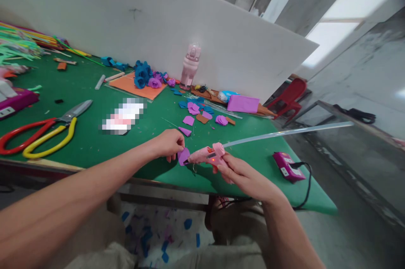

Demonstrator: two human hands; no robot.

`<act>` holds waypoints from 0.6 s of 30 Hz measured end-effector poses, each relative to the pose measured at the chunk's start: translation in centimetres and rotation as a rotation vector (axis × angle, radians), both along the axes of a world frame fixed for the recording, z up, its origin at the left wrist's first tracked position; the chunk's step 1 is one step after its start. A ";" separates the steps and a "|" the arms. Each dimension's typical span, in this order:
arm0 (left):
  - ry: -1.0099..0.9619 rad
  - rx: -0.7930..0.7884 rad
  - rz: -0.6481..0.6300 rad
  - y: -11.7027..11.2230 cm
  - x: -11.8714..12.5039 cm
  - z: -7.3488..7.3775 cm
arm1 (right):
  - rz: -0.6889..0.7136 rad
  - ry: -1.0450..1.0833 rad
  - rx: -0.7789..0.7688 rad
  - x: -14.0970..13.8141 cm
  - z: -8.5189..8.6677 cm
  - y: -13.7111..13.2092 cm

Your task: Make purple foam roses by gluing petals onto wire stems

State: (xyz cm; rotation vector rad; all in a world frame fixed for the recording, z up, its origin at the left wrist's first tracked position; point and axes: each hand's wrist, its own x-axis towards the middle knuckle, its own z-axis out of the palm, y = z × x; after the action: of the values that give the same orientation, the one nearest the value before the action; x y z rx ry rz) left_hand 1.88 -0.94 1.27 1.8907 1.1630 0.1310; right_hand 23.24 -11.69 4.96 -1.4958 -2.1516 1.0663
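Observation:
My left hand [171,144] pinches a small purple paper petal [183,157] just above the green table top. In my right hand [237,172] is a pink hot glue gun [207,155], its dark nozzle tip at the petal's lower right edge; whether it touches I cannot tell. A red-orange light glows on the gun's side. From its back a long clear glue stick [287,132] sticks out to the right. Just beyond my left hand lie a purple cone-shaped piece [184,131] and a loose purple petal [189,120].
Cut petals [193,108] lie farther back, near finished paper flowers [144,75] and a pink bottle [190,67]. Large red-and-yellow-handled scissors [52,127] lie on the left. A purple power socket [288,167] with a black cord stands on the right. A white board [190,15] rises behind.

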 end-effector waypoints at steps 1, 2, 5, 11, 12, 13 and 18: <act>-0.003 0.002 -0.001 0.0 0.0 0.0 | -0.003 -0.001 0.001 0.0 0.0 0.0; -0.006 0.002 0.000 0.0 0.0 0.0 | -0.008 -0.002 0.000 0.0 -0.1 0.0; -0.007 0.003 0.004 -0.1 0.0 0.1 | -0.017 -0.001 -0.008 0.1 -0.2 0.1; 0.004 -0.004 0.005 -0.1 0.0 0.3 | -0.031 0.022 -0.017 0.1 0.0 -0.1; 0.001 -0.004 0.004 -0.1 0.0 0.3 | -0.030 0.020 -0.014 0.1 0.0 -0.1; -0.002 -0.005 0.002 -0.1 0.0 0.2 | -0.028 0.016 -0.010 0.1 0.0 -0.1; 0.003 0.001 0.000 0.0 0.0 0.1 | -0.020 -0.004 -0.005 0.1 0.0 0.0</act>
State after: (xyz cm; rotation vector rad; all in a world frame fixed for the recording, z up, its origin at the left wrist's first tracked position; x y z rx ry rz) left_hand 1.87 -0.95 1.35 1.8924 1.1648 0.1285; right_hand 23.33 -11.74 4.93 -1.5194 -2.1337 1.0639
